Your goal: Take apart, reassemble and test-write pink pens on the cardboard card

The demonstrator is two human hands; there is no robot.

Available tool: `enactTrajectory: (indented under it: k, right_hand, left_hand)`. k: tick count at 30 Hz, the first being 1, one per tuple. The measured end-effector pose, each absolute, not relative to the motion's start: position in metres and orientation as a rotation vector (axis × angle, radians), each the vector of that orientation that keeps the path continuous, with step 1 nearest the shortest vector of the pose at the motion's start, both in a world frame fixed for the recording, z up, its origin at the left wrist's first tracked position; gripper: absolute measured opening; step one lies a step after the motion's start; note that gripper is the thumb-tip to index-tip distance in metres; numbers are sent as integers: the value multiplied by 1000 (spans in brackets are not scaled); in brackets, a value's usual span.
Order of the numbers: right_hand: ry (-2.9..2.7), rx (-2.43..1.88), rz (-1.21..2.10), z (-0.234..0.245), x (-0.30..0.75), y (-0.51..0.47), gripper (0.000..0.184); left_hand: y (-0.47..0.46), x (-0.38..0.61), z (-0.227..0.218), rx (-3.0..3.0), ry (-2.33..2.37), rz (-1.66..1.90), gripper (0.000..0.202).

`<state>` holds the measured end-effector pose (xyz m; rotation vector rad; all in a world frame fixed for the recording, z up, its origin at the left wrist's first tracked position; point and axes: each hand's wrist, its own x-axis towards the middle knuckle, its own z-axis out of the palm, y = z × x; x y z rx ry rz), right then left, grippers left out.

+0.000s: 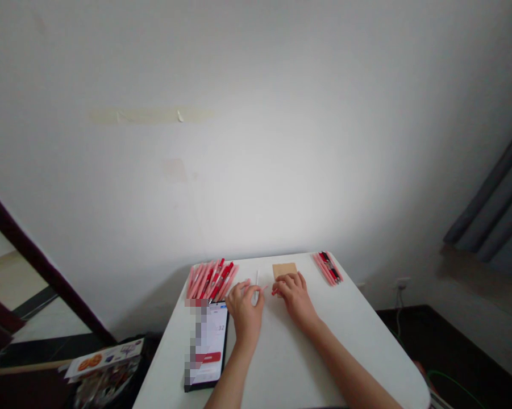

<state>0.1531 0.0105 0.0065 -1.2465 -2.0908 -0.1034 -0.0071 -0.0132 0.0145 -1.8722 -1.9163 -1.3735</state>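
Observation:
My left hand (246,304) rests on the white table (324,352), fingers curled around a thin white rod (256,281) and a small pink piece. My right hand (293,292) lies close beside it, fingers bent and pinching a small red part near the pink piece. A small brown cardboard square (283,269) sits just behind my right hand. A row of red and pink pens (211,279) lies to the left of my left hand. A smaller group of pens (328,267) lies at the table's far right.
A phone or tablet with a lit screen (208,343) lies at the table's left edge. A printed box or bag (104,363) sits on the floor to the left. A white wall stands behind the table and a grey curtain (494,210) hangs at right.

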Motion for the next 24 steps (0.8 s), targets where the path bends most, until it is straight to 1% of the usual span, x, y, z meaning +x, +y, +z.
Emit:
enactTrajectory:
  k: [9, 18, 24]
  right_hand:
    - [-1967, -1344, -125, 4, 163, 7, 20]
    - [-1950, -1263, -1, 4, 170, 5, 20]
    - [-1989, -1222, 5, 5, 170, 4, 20]
  left_hand:
    - [-13, -5, 14, -1941, -1914, -1416, 10]
    - [-15, 0, 14, -2006, -1861, -1370, 10]
    - [-16, 4, 12, -2044, -1841, -1370, 8]
